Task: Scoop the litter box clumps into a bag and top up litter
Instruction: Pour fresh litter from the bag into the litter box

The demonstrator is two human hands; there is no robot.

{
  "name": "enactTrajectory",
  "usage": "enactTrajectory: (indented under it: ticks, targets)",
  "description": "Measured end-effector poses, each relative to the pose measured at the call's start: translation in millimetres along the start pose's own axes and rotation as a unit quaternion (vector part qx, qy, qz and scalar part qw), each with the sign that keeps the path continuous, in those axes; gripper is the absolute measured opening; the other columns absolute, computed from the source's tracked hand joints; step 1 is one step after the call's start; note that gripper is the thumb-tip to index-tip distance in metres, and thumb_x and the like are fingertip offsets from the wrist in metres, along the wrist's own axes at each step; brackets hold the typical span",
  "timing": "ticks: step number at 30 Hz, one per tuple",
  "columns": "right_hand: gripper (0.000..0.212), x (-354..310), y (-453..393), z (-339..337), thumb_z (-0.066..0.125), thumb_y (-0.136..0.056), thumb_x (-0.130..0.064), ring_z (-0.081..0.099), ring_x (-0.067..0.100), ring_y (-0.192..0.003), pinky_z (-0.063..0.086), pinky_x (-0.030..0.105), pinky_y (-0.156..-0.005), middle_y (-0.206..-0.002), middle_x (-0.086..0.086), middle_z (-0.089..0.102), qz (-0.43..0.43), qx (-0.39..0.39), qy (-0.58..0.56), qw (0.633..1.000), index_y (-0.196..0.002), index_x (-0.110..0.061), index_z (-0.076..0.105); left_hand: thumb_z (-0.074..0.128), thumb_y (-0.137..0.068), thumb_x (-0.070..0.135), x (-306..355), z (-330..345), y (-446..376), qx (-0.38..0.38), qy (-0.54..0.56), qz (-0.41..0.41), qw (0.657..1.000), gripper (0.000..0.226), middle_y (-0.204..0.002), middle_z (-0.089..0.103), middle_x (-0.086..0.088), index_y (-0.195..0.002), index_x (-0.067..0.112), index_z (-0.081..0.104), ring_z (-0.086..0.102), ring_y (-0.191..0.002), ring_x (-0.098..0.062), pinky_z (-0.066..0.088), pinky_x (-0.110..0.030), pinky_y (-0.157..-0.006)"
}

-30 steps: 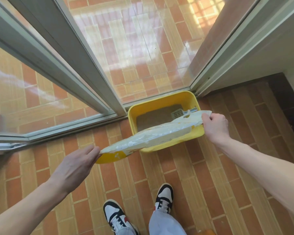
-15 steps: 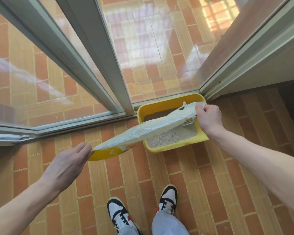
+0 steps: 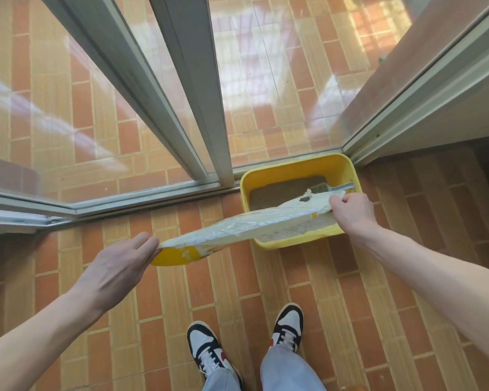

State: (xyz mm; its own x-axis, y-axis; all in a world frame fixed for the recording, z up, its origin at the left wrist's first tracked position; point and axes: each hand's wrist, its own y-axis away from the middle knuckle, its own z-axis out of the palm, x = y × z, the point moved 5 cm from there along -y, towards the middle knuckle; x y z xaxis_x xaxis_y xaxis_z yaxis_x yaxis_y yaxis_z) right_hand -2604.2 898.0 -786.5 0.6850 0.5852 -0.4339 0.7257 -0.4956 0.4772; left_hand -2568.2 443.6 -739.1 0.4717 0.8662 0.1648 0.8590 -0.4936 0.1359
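Note:
A yellow litter box (image 3: 333,165) stands on the brick floor in the corner by the glass doors, with grey-brown litter (image 3: 280,190) inside. A grey scoop (image 3: 326,188) lies in it near the far right side. I hold a white and yellow litter bag (image 3: 237,227) stretched flat over the box's near left corner. My left hand (image 3: 119,269) holds the bag's yellow bottom end with fingers extended. My right hand (image 3: 353,211) grips the bag's top end above the box.
Sliding glass doors with grey metal frames (image 3: 187,88) rise behind the box. A white wall ledge (image 3: 435,108) stands to the right. My two sneakers (image 3: 206,351) stand on the orange brick floor (image 3: 350,292) below the bag.
The bag has tilted lower at its right end, uncovering the scoop and more litter at the box's back. Both hands shifted slightly; the view moved closer.

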Motion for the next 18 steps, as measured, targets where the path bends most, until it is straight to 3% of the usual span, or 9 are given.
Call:
enactTrajectory:
  ticks: [3, 8, 11, 13, 16, 18]
  targets:
    - [0.038, 7.3, 5.5, 0.6, 0.051, -0.091, -0.016, 0.025, 0.02, -0.054, 0.018, 0.034, -0.052, -0.057, 0.004, 0.029, 0.022, -0.005, 0.003, 1.0, -0.057, -0.012, 0.035, 0.032, -0.105, 0.036, 10.7, 3.7, -2.2, -0.021, 0.004, 0.016, 1.0, 0.026, -0.073, 0.039, 0.006, -0.09, 0.019, 0.044, 0.037, -0.048, -0.012, 0.04, -0.028, -0.038]
    - [0.032, 11.3, 18.3, -0.4, 0.049, -0.093, -0.018, 0.028, 0.02, -0.055, 0.019, 0.033, -0.053, -0.06, 0.006, 0.033, 0.016, -0.021, -0.014, 1.0, -0.063, -0.011, 0.039, 0.027, -0.106, 0.042, 6.2, 24.2, 8.3, -0.058, 0.007, 0.008, 0.998, 0.028, -0.072, 0.04, 0.008, -0.091, 0.024, 0.042, 0.038, -0.048, -0.007, 0.04, -0.025, -0.039]
    - [0.03, 10.0, 33.7, 1.5, 0.048, -0.093, -0.022, 0.033, 0.02, -0.057, 0.022, 0.033, -0.053, -0.062, 0.007, 0.038, 0.01, -0.028, -0.057, 0.998, -0.065, -0.012, 0.045, 0.051, -0.105, 0.033, 4.5, 41.1, 18.1, -0.098, -0.01, 0.0, 0.995, 0.021, -0.066, 0.041, 0.011, -0.086, 0.027, 0.042, 0.039, -0.046, -0.006, 0.04, -0.025, -0.038]
    - [0.032, 5.2, 48.1, 5.6, 0.047, -0.093, -0.024, 0.032, 0.019, -0.056, 0.023, 0.034, -0.053, -0.06, 0.006, 0.037, -0.006, -0.027, -0.074, 0.997, -0.063, -0.014, 0.043, 0.066, -0.097, 0.029, 4.3, 51.7, 19.7, -0.134, -0.033, -0.016, 0.99, 0.029, -0.061, 0.043, 0.013, -0.079, 0.027, 0.043, 0.04, -0.047, -0.006, 0.033, -0.022, -0.042]
    - [0.037, -8.1, 72.2, 14.5, 0.045, -0.095, -0.026, 0.026, 0.015, -0.05, 0.021, 0.032, -0.05, -0.055, 0.001, 0.031, -0.03, -0.008, -0.094, 0.995, -0.06, -0.016, 0.035, 0.042, -0.107, 0.035, 1.4, 72.8, 23.4, -0.206, -0.079, -0.067, 0.973, 0.023, -0.072, 0.05, 0.01, -0.086, 0.027, 0.044, 0.044, -0.062, -0.009, 0.026, -0.025, -0.055]
    - [0.04, -15.7, 84.6, 22.6, 0.045, -0.096, -0.027, 0.024, 0.013, -0.048, 0.019, 0.029, -0.048, -0.053, -0.001, 0.03, -0.032, 0.002, -0.117, 0.993, -0.059, -0.016, 0.033, 0.037, -0.107, 0.035, -2.9, 87.2, 24.5, -0.233, -0.089, -0.107, 0.962, 0.023, -0.076, 0.055, 0.01, -0.088, 0.026, 0.048, 0.047, -0.066, -0.009, 0.028, -0.024, -0.055]
